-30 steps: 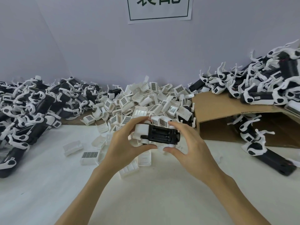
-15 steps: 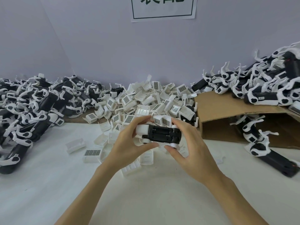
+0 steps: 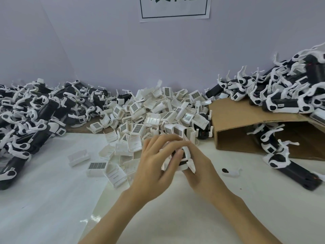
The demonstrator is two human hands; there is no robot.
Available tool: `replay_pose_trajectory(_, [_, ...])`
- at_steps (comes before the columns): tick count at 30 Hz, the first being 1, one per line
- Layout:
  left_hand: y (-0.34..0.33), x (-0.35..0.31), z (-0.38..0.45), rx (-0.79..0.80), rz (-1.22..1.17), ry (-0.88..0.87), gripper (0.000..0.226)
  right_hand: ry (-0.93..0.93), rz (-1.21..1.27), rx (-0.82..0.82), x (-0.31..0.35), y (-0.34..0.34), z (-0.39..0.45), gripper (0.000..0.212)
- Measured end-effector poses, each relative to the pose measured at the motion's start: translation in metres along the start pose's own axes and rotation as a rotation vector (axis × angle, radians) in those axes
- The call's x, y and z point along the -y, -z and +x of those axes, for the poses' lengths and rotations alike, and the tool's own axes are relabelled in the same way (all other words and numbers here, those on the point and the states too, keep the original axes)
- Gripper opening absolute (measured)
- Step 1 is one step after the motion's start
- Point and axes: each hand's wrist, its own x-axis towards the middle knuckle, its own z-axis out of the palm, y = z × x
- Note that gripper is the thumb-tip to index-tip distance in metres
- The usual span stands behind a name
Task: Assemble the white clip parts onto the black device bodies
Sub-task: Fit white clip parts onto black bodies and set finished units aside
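Both hands, left hand (image 3: pixel 154 166) and right hand (image 3: pixel 200 166), grip one black device body (image 3: pixel 182 156) with white clip (image 3: pixel 189 160) above the desk (image 3: pixel 52 199).

The near counter (image 3: pixel 44 208) lies open; a white clip heap (image 3: pixel 153 117) blocks the back, black device piles (image 3: pixel 31 118) the left, a cardboard box (image 3: pixel 246 131) the right.

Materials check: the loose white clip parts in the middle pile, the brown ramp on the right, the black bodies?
White clip parts: look like moulded plastic, matte; thin walls and ribs, printed label patches on some.
Brown ramp: corrugated cardboard by the look, dull brown with a folded crease and a raw cut edge.
Black bodies: probably plastic too, matte to satin; too far to be sure.
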Motion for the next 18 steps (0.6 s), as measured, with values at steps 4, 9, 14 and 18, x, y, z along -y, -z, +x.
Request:
replay_pose_trajectory(4, [0.007, -0.001, 0.008, -0.010, -0.361, 0.373, 0.033, 0.055, -0.079, -0.100, -0.001, 0.002, 0.001, 0.062])
replay_pose_trajectory(9, [0.021, 0.013, 0.013, 0.064, -0.496, 0.534, 0.040, 0.018, -0.145, -0.174, 0.012, 0.005, 0.003, 0.056])
replay_pose_trajectory(14, [0.015, 0.023, 0.016, -0.130, -0.523, 0.774, 0.041, -0.242, 0.166, -0.038, 0.017, 0.007, 0.004, 0.067])
replay_pose_trajectory(18, [0.021, 0.030, 0.016, -0.113, -0.667, 0.984, 0.039, -0.256, 0.232, -0.071, 0.020, 0.004, 0.002, 0.064])
